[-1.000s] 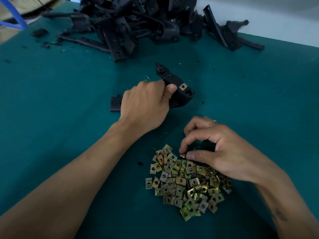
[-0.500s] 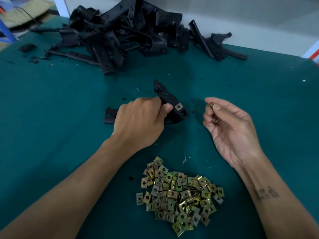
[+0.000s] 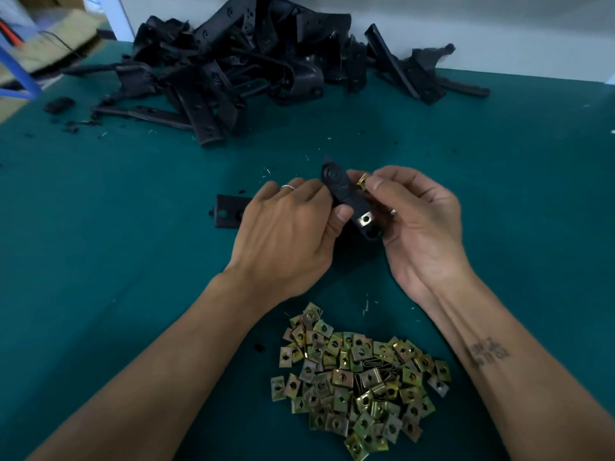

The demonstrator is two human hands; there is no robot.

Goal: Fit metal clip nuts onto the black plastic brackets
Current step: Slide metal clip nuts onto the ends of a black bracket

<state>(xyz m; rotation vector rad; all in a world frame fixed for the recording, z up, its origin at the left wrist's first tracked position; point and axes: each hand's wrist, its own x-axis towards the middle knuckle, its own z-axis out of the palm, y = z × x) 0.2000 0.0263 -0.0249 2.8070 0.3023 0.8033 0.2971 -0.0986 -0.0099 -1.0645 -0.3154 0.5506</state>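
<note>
The left hand point(image 3: 289, 234) grips the black bracket point(image 3: 346, 194) above the green table point(image 3: 100, 244). One clip nut point(image 3: 365, 219) sits fitted on the bracket. The right hand point(image 3: 419, 227) pinches a second clip nut point(image 3: 363, 181) against the bracket's upper edge. Loose clip nuts point(image 3: 359, 377) lie nearer the person.

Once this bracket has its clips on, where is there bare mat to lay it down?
Bare green mat runs left of the left hand, and a wide patch lies right of the right hand. The far edge is crowded by the bracket heap; the near middle by the clip nut pile.
</note>
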